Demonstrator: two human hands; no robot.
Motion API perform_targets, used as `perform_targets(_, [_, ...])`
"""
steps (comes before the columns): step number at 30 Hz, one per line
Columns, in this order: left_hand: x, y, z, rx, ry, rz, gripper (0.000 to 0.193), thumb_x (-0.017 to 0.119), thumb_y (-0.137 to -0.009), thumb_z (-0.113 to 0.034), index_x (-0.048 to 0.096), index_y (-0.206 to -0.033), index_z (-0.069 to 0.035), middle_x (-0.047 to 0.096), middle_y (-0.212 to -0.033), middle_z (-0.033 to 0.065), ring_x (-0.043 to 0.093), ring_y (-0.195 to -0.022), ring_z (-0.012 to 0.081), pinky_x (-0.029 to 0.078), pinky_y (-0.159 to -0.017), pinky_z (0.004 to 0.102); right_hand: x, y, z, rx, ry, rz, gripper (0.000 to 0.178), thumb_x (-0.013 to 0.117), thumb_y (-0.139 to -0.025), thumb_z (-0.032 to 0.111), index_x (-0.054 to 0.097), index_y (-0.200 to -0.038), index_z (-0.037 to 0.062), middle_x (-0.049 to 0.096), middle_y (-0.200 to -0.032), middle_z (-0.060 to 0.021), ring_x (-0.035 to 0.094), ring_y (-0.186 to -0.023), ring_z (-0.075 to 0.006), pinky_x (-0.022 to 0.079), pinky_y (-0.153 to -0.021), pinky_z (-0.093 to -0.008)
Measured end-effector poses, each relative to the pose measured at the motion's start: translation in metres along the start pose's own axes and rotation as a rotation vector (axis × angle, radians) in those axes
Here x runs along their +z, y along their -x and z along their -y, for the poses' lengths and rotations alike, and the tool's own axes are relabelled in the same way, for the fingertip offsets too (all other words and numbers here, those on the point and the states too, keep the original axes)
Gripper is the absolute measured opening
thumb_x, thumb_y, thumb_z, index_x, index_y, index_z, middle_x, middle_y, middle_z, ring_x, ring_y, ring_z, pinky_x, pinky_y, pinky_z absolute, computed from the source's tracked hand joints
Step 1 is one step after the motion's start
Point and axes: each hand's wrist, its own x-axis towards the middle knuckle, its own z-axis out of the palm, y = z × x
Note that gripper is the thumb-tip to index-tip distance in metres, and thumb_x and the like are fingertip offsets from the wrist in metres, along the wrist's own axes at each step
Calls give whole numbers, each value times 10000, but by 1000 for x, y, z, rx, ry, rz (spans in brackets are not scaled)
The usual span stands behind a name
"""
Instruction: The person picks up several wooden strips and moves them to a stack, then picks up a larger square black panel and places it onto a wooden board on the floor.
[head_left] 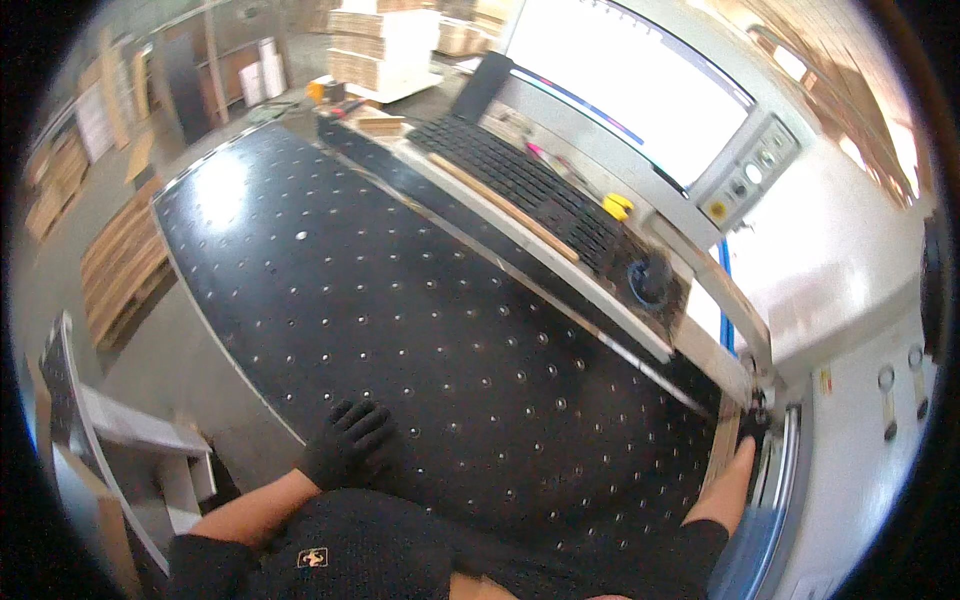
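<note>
1. Resting palm-down on a black, studded counter [460, 335], the left hand [348, 445] shows in the head view inside a black glove, close to the counter's left front edge.
2. Its fingers [362, 420] are laid out with narrow gaps between them, pointing up and to the right across the surface.
3. The right forearm [728, 490] reaches to the counter's right end. The right hand [755, 425] is small and dark there, near the end of a pale frame beam [715, 375]; I cannot tell how wide its fingers stand or whether they hold something.
4. The counter lies directly in front of the person, running from the body toward the upper left. Shiny round studs cover it in rows, and a thin metal rail [520, 278] crosses its far side diagonally.
5. Beyond that rail sits a black keyboard [520, 180], with a wooden strip [505, 208] along its near side. A small yellow object [617, 206] and a dark round thing with a blue rim [650, 280] lie toward its right end.
6. Behind the keyboard stands a lit monitor [630, 70], with a control panel [750, 170] beside it.
7. At far right, a wrench [888, 402] is set upright against a pale panel [850, 450].
8. At left, a wooden pallet [125, 265] lies on the floor.
</note>
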Motion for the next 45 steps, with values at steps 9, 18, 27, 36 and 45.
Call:
perform_targets(9, [2,-2,-6,89,38,80,548,688,-904,-362,606,-1344,-47,545,-1462,207,450,-1403,429,286,-1173,597,-65,274,96,-576,-428,98,357,645,-945,315,686,-1218,89,696,-1170,-193,621,-1158,-329,469,-1010,-424])
perform_targets(18, [0,4,9,270,113,181,615,682,-908,-365,541,-1425,-63,457,-1554,196,363,-1469,438,238,-1191,606,-85,652,153,-432,-499,367,809,696,-895,443,423,-1488,-35,469,-1481,-297,442,-1378,-458,314,-1192,-515])
perform_targets(27, [2,6,43,608,259,173,662,695,-895,-406,532,-1435,-59,482,-1528,201,400,-1440,432,280,-1172,593,-95,775,157,-677,-404,88,695,746,-866,408,545,-1375,-21,553,-1389,-274,505,-1299,-467,345,-1157,-561])
perform_targets(36, [-19,16,96,647,262,166,600,701,-893,-370,568,-1388,-59,514,-1493,199,431,-1416,418,294,-1172,573,-104,778,165,-728,-332,-14,505,740,-844,368,660,-1211,30,645,-1241,-215,586,-1156,-420,443,-1049,-524])
perform_targets(45, [-33,24,144,529,222,82,469,645,-957,-305,610,-1348,-48,549,-1475,188,473,-1393,403,304,-1179,564,-106,781,167,-731,-298,-46,354,744,-844,355,682,-1038,66,643,-1222,-172,592,-1168,-387,442,-1061,-495])
